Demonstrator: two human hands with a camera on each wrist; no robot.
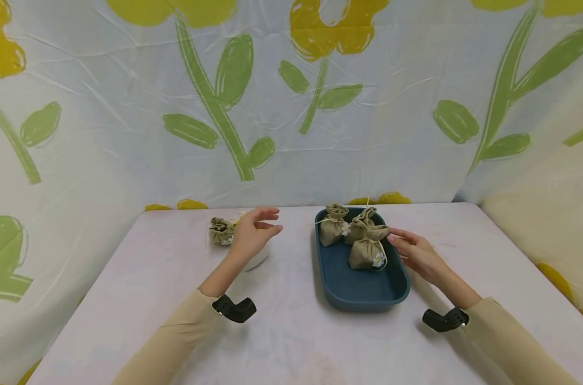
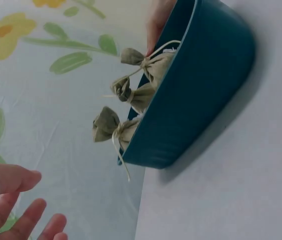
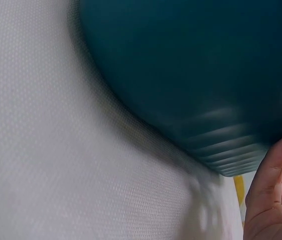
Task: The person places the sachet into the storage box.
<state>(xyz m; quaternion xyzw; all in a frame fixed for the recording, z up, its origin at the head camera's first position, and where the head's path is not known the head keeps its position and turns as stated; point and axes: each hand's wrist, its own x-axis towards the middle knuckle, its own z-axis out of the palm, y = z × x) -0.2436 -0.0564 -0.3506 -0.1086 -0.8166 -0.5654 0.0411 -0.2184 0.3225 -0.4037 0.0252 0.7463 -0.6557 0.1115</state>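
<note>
In the head view a blue plastic tub point(image 1: 363, 299) holds three small drawstring pouches of olive-beige cloth; the front pouch point(image 1: 366, 254) bears a white daisy, as does the left pouch point(image 1: 331, 231). At the tub's right rim my right hand point(image 1: 419, 256) grips the edge, its thumb point(image 3: 275, 160) against the outer wall in the right wrist view. My left hand point(image 1: 255, 235) is raised left of the tub, fingers loosely bent and holding nothing. Partly hidden behind it are another pouch point(image 1: 220, 231) and a round white object point(image 1: 258, 260) on the table.
The pale table point(image 1: 291, 342) ends at a hanging flower-printed cloth point(image 1: 368, 160) behind and at the sides. A black wrist strap point(image 1: 234, 309) circles the left sleeve, another black strap point(image 1: 445, 320) the right.
</note>
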